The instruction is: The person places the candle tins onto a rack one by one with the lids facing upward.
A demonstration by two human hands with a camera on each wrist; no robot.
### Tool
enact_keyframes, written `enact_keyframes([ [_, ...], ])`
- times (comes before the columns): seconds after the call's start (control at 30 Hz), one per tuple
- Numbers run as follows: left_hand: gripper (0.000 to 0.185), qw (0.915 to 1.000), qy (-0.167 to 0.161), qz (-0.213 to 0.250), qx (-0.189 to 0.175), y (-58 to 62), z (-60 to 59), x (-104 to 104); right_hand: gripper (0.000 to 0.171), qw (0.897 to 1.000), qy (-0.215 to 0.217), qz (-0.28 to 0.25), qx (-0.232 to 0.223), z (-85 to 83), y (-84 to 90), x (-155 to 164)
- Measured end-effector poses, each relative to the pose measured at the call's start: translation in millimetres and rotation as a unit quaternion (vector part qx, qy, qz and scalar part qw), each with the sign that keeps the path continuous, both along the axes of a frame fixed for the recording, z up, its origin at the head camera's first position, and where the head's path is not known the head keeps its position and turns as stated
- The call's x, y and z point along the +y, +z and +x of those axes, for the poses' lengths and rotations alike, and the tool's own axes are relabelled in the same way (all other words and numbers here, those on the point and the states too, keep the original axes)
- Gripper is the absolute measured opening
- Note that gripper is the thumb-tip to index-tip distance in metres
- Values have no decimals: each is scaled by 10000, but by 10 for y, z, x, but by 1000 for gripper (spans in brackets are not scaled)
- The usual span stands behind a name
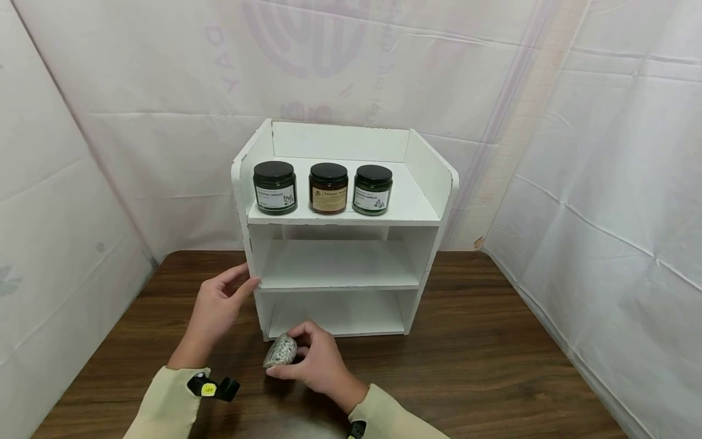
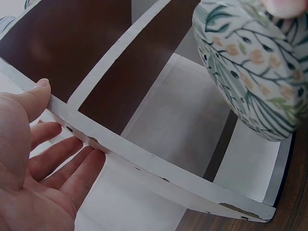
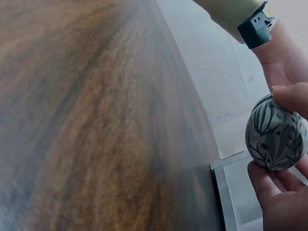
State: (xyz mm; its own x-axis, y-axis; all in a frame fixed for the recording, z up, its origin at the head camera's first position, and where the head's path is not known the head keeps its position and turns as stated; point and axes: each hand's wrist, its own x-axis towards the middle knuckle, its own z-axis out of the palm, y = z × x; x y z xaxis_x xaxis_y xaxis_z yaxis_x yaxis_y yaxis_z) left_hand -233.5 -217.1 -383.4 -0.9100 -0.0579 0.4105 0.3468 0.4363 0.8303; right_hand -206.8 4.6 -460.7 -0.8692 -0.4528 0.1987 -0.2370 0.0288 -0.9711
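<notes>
My right hand [image 1: 322,361] holds a small rounded tin [image 1: 282,352] with a leaf and flower pattern between thumb and fingers. The tin is tilted, just above the table in front of the shelf's lower left corner. Orange blossoms and green leaves show on it in the left wrist view, close to the camera. My left hand [image 1: 215,310] grips the left side panel of a white three-tier shelf [image 1: 337,263], thumb at the front edge and fingers against the outer face [image 2: 62,163]. In the right wrist view the tin [image 3: 274,137] sits between thumb and fingertips.
On the top tier stand three lidded candle jars in a row: a green one [image 1: 275,188], an amber one [image 1: 328,188] and another green one [image 1: 373,190]. The shelf stands on a dark wooden table [image 1: 493,360]. White sheeting [image 1: 181,158] hangs behind and on both sides.
</notes>
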Motion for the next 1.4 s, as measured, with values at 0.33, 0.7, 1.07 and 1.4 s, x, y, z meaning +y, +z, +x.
enact_keyframes([
  [0.33,51,10000,-28,15,-30,5,1,-2,52,9993,132,-294,-202,8,9,2],
  [0.7,52,10000,-16,24,-55,-8,-8,-2,52,9984,8,-496,-260,42,44,13],
  [1.07,53,10000,-2,-13,-65,-11,-12,-5,51,9968,4,-723,-352,47,40,37],
  [1.4,53,10000,-10,-55,-50,-12,-10,-8,58,9950,-122,-918,-371,26,18,45],
])
